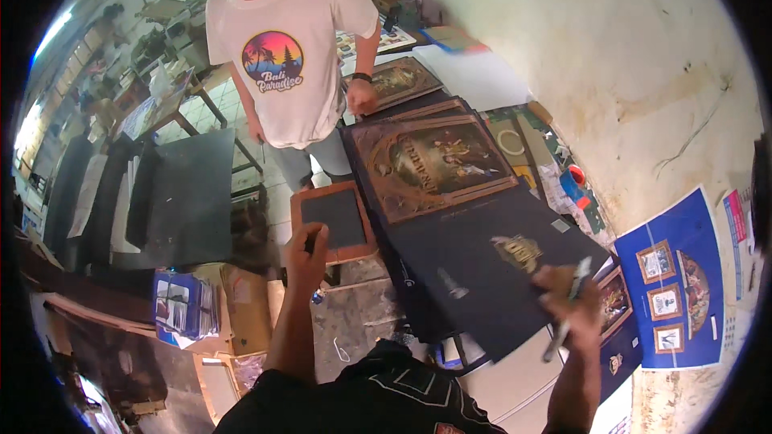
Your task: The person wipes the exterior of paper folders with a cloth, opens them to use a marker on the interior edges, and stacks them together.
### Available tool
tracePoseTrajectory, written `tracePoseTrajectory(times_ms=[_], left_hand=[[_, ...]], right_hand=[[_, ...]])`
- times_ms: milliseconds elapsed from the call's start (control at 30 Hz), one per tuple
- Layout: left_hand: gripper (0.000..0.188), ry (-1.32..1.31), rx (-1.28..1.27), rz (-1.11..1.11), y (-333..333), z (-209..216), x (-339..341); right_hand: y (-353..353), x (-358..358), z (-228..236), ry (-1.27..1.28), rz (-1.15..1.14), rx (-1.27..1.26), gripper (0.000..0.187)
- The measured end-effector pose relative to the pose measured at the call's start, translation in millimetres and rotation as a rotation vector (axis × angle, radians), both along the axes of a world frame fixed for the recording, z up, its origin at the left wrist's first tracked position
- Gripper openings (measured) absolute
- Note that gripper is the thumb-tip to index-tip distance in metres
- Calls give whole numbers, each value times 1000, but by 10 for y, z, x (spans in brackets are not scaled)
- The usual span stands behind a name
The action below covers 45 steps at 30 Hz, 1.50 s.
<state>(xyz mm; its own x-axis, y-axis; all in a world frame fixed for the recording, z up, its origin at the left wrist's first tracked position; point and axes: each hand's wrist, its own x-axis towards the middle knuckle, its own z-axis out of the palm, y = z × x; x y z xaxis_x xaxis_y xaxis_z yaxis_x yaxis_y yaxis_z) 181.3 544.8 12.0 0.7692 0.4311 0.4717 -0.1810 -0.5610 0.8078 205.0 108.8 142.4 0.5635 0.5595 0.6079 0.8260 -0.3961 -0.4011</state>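
My right hand (575, 309) is closed around a slim grey-and-dark pen-shaped tool (579, 277), which slants past both sides of the fist. It is over the near right corner of a large black printed sheet (450, 261) with a gold emblem. My left hand (308, 251) is raised near a wooden stool (334, 253) with a dark seat. Its fingers are curled, with nothing visible in them. Beyond the black sheet, a stack of brown ornate printed panels (434, 162) lies on the table. More brown panels (398, 80) lie further back.
Across the table stands a person in a white T-shirt (289, 40), one hand by the far panels. Tape rolls (572, 183) sit along the wall side. A blue poster (671, 289) is at the right. Boxes (248, 309) and a bundled blue stack (183, 305) are at lower left.
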Motion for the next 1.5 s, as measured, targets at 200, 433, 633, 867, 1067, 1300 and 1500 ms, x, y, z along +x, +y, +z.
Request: tracePoseTrajectory(times_ms=[200, 433, 633, 867, 1067, 1300, 1500], left_hand=[[16, 27, -103, -5, 62, 45, 198], [19, 88, -225, -14, 87, -131, 140], [21, 105, -174, -71, 40, -200, 274], [23, 141, -162, -165, -102, -128, 467], [25, 126, -171, -128, -122, -129, 516], [24, 112, -246, -152, -120, -223, 522], [21, -38, 170, -102, -85, -325, 745]], right_hand=[[-54, 487, 406, 124, 60, 416, 35], [37, -234, 121, 307, 56, -119, 27], [-198, -313, 151, 373, -31, -125, 26], [-359, -308, 134, 485, 7, 17, 38], [-522, -396, -64, 568, 54, 182, 44], [-1459, -568, -796, 160, -186, 1138, 36], [-1334, -850, 559, -359, -1515, 1094, 42]])
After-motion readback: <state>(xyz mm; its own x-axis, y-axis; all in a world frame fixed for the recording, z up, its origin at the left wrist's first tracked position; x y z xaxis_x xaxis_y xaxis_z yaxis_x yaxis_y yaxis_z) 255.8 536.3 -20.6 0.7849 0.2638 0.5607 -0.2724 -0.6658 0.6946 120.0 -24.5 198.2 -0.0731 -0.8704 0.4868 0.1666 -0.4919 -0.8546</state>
